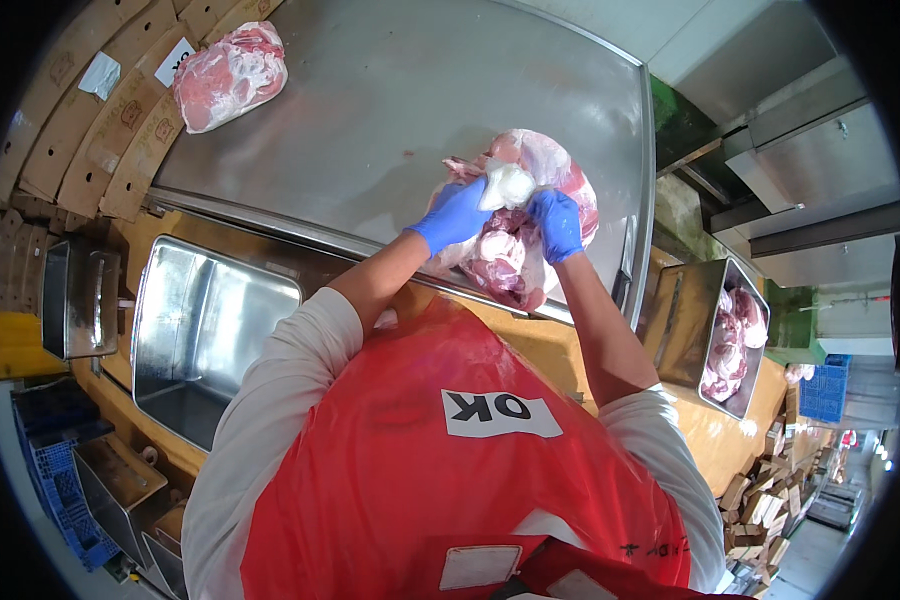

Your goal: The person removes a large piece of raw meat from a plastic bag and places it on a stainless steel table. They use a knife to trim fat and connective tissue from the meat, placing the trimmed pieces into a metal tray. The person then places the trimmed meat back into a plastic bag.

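Observation:
A large cut of raw meat (pixel 545 153), pink with pale fat, lies near the right end of the metal table. Over its middle is a crumpled white piece (pixel 510 186) that looks like a cloth or plastic sheet. My left hand (pixel 456 214), in a blue glove, grips the left side of this white piece. Just right of it, my right hand (pixel 557 222), also blue-gloved, is closed against the meat. Its fingertips are turned away, so what they hold is hidden. Both forearms reach forward over the table's near edge.
The metal table (pixel 370 90) has a raised rim. Another meat cut (pixel 232 78) lies at its far left beside cardboard boxes (pixel 100 150). An open steel tub (pixel 205 330) stands at lower left. A steel bin (pixel 692 335) with meat pieces is at right.

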{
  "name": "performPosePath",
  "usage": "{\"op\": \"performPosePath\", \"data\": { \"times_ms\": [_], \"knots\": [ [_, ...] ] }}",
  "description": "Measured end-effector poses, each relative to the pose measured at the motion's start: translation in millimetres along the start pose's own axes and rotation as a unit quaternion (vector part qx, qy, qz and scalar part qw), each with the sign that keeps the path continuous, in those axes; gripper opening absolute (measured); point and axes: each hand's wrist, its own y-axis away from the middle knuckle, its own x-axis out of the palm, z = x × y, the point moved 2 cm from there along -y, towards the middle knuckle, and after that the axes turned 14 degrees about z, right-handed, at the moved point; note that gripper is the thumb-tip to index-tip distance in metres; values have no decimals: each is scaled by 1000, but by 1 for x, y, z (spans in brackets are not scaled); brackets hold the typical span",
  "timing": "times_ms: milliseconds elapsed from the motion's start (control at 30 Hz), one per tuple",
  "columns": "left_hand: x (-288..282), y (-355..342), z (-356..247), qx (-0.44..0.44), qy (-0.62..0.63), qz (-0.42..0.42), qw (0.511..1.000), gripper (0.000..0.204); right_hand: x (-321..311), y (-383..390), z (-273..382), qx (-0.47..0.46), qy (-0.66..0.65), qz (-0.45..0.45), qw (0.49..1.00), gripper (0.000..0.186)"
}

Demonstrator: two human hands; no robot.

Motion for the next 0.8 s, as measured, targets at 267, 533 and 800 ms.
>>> {"op": "performPosePath", "data": {
  "times_ms": [267, 533, 800],
  "knots": [
    [-11, 11, 4, 59, 5, 24, 998, 54, -24, -12, -24, 94, -522, -94, 843, 9],
    [-20, 61, -33, 95, -405, 138, 899, 72, -22, -5, -31, 76, -584, -105, 801, 14],
    [-9, 57, -19, 101, -447, 63, 887, 43, -16, -1, -23, 63, -581, -90, 806, 17]
  ]
}}
